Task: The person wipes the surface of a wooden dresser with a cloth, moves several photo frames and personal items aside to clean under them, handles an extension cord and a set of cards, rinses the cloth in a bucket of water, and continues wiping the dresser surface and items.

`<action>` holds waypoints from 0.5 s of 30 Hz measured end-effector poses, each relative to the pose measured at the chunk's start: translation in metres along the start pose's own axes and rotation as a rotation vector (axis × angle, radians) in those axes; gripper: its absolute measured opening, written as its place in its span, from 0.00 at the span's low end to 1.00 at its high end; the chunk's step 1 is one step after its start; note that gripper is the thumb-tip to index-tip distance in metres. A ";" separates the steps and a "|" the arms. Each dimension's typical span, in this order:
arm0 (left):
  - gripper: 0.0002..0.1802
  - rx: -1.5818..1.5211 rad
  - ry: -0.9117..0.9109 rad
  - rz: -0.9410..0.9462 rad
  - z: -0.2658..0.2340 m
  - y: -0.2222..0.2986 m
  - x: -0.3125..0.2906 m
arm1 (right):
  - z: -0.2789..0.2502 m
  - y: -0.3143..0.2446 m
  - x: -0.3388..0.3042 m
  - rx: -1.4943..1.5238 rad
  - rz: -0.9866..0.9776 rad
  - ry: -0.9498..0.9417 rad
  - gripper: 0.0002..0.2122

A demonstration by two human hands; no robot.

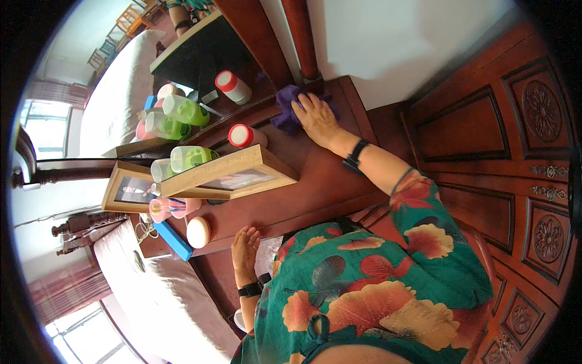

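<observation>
On the right end of the dark red dressing table (279, 209), my right hand (318, 121) presses down on a crumpled purple cloth (287, 112). The cloth lies beside the foot of the mirror and is partly covered by the fingers. My left hand (245, 249) hangs at the front edge of the table, fingers stretched out and holding nothing. Closest to it is a round cream-coloured container (198, 233). A white jar with a red lid (240, 136) stands left of the cloth, near the mirror.
A wooden picture frame (270, 167) and a second frame (121, 188) stand on the table. Around them are green-and-clear bottles (191, 159), a pink cup (159, 209) and a long blue box (173, 241). The mirror (206, 67) rises behind; a carved wooden cabinet (461, 127) stands at right.
</observation>
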State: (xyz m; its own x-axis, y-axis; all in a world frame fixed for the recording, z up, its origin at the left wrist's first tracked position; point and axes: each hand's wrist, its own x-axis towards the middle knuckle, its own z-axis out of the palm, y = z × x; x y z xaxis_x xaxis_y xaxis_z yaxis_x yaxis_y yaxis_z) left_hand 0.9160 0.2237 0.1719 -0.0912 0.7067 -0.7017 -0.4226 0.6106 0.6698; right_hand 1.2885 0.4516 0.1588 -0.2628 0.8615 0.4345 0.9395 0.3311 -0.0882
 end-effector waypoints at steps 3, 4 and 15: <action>0.16 -0.006 -0.016 0.014 0.000 0.003 0.002 | 0.033 -0.008 0.008 -0.191 0.069 -0.156 0.23; 0.16 -0.020 -0.014 0.016 -0.004 0.002 0.003 | 0.033 -0.014 0.011 -0.186 0.112 -0.185 0.22; 0.16 -0.058 0.097 0.023 -0.043 -0.002 0.000 | -0.018 0.022 -0.038 0.180 0.190 -0.344 0.12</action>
State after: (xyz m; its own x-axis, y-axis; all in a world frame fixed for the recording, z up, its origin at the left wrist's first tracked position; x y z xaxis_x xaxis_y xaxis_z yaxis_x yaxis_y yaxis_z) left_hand 0.8777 0.2075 0.1600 -0.1876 0.6807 -0.7081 -0.4705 0.5706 0.6731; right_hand 1.3230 0.4188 0.1567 -0.1754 0.9817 0.0738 0.9329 0.1897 -0.3063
